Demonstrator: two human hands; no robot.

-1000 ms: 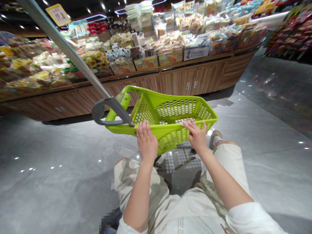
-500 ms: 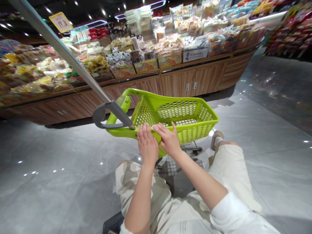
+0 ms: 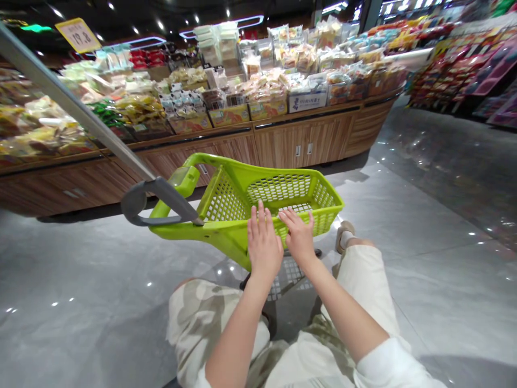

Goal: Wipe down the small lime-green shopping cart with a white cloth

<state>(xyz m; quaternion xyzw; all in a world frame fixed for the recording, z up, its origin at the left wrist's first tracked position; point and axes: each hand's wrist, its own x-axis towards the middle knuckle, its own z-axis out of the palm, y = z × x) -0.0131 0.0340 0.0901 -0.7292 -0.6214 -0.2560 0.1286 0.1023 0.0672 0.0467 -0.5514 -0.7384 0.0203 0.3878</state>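
Observation:
A lime-green shopping cart [image 3: 220,233] with perforated basket walls stands side-on in front of me. My left hand [image 3: 264,245] lies over the near rim around its middle, back of the hand up and fingers stretched out. Just right of it, my right hand [image 3: 299,237] is at the same rim, fingers extended over the edge and thumb apart. Neither hand grips anything; whether the palms press on the rim I cannot tell. A grey looped handle [image 3: 159,202] with a long metal pole [image 3: 81,110] rises from the cart's left end.
Behind the cart runs a wooden display counter [image 3: 307,134] heaped with packaged foods. A yellow-edged price sign [image 3: 78,35] stands upper left. More colourful goods [image 3: 448,70] fill shelves at far right. The grey tiled floor [image 3: 436,253] is shiny. My legs straddle the near side.
Both hands have slid along the near rim towards the cart's right end, with the left hand's fingers spreading slightly. The cart and counter have shifted left in view.

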